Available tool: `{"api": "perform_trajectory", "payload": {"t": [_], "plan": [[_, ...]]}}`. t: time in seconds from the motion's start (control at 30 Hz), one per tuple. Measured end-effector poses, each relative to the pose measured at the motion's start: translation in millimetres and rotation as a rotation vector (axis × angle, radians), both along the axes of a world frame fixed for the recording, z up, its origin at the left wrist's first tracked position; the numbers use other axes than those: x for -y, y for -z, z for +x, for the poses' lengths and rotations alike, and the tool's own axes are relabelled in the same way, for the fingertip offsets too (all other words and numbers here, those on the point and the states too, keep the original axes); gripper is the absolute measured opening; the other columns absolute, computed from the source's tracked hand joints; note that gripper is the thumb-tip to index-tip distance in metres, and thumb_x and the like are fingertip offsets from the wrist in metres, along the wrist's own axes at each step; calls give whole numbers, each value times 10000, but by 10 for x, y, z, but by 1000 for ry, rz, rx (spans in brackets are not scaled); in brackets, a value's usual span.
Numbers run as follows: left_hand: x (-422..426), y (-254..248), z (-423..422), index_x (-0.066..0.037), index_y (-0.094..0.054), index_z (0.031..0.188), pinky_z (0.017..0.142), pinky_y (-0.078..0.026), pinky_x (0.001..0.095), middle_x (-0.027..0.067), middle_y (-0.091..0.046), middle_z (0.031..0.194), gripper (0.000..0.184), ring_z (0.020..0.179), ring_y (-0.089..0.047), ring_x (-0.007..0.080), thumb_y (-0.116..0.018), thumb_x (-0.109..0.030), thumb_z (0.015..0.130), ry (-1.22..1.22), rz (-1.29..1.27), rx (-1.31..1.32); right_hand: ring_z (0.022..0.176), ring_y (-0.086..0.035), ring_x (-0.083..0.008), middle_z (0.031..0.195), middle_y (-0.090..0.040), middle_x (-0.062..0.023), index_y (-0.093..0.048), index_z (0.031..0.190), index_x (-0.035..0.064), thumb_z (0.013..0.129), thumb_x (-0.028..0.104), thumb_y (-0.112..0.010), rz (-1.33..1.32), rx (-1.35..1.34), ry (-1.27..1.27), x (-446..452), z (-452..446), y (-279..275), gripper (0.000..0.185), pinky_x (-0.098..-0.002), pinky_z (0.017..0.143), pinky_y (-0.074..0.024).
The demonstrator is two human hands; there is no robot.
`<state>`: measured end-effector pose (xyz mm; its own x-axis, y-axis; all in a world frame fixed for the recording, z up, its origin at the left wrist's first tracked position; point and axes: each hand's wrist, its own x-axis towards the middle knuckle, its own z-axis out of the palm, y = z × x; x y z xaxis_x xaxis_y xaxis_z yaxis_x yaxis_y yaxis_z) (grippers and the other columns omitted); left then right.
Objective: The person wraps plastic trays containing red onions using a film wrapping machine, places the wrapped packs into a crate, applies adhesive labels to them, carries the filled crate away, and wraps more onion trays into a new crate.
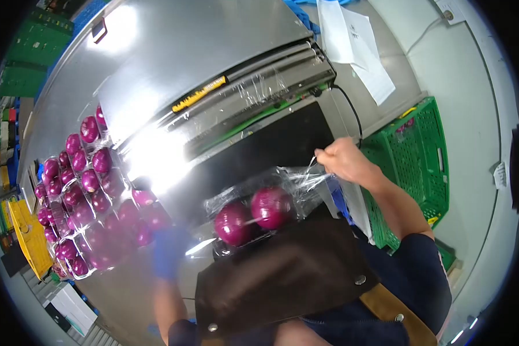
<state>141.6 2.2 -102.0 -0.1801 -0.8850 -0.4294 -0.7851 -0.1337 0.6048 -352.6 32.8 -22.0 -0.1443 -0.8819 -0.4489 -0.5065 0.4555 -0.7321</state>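
Note:
My right hand (345,162) is bare and closed, pinching a gathered edge of clear plastic film (297,180). The film stretches down to two large red onions (233,223), which sit side by side close to my apron and look wrapped in it. My left hand (170,251) wears a blue glove and is smeared by motion, so its fingers do not show clearly. It is beside many film-wrapped packs of red onions (101,230) on the left of the steel table.
A film-wrapping machine (254,98) with a yellow-labelled bar and a dark plate (271,141) lies in front of me. Green crates (435,155) stand at the right. White paper (352,43) lies at the far right, and a yellow crate (29,239) stands at the left.

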Motion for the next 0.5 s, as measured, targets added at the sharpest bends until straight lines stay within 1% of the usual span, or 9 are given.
{"api": "perform_trajectory", "payload": {"t": [0.07,0.1,0.13,0.17,0.23,0.27,0.33,0.4,0.5], "plan": [[-122,-113,-227,-45,-601,716,399,-384,284,34,-530,568,301,443,-496,118,-566,-272,910,-23,261,-24,384,-433,-107,415,-484,-83,-560,523,-41,865,210,-603,70,-11,-5,-339,23,417,427,-337,413,-364],[-136,-473,-652,-44,-614,765,451,-433,290,51,-567,627,269,506,-533,130,-569,-269,906,-253,556,-123,382,-435,-114,422,-495,-92,-576,538,-40,863,210,-599,56,-31,-9,-486,64,591,411,-340,412,-366],[-287,-228,-664,-49,-617,925,583,-477,313,79,-605,767,229,646,-578,162,-526,-258,920,-291,530,-229,370,-425,-127,416,-484,-109,-581,541,-41,862,186,-583,-108,-55,-62,-531,174,685,393,-344,409,-365],[-438,16,-676,-53,-619,1084,715,-520,336,107,-643,906,281,787,-623,193,-482,-248,935,-326,507,-337,459,-566,-274,547,-575,-178,-639,602,6,813,193,-557,53,-106,-36,-578,339,851,295,-385,496,-448],[-697,432,-747,-55,-568,1207,850,-516,356,148,-634,1058,447,938,-628,232,-463,-404,950,-793,821,-818,578,-607,-342,640,-606,-200,-684,671,45,765,177,-578,-119,-164,-180,-716,756,1603,194,-438,559,-482],[-747,579,-845,-54,-560,1216,859,-510,359,151,-626,1071,462,951,-621,236,-459,-416,946,-876,901,-908,667,-629,-356,717,-624,-215,-682,765,18,744,226,-613,-116,-93,-230,-593,963,1520,220,-426,638,-500],[-768,651,-1088,-53,-543,1232,878,-497,365,157,-611,1097,495,977,-608,242,-453,-441,939,-862,1004,-976,786,-653,-287,882,-661,-193,-654,886,-7,799,256,-645,-199,422,-154,-399,1111,1142,278,-370,707,-502],[-751,516,-1295,-51,-526,1249,898,-484,372,162,-596,1123,527,1003,-595,249,-447,-465,932,-802,1057,-1041,741,-632,-213,841,-665,-118,-663,870,9,827,221,-634,19,826,524,-447,1600,938,218,-353,663,-490],[-574,143,-1596,-48,-500,1273,926,-465,382,170,-573,1162,577,1042,-576,259,-437,-502,922,-666,1108,-1164,651,-553,-131,687,-569,-23,-575,781,23,881,211,-571,172,1064,150,-430,1465,535,213,-296,618,-434]]}}
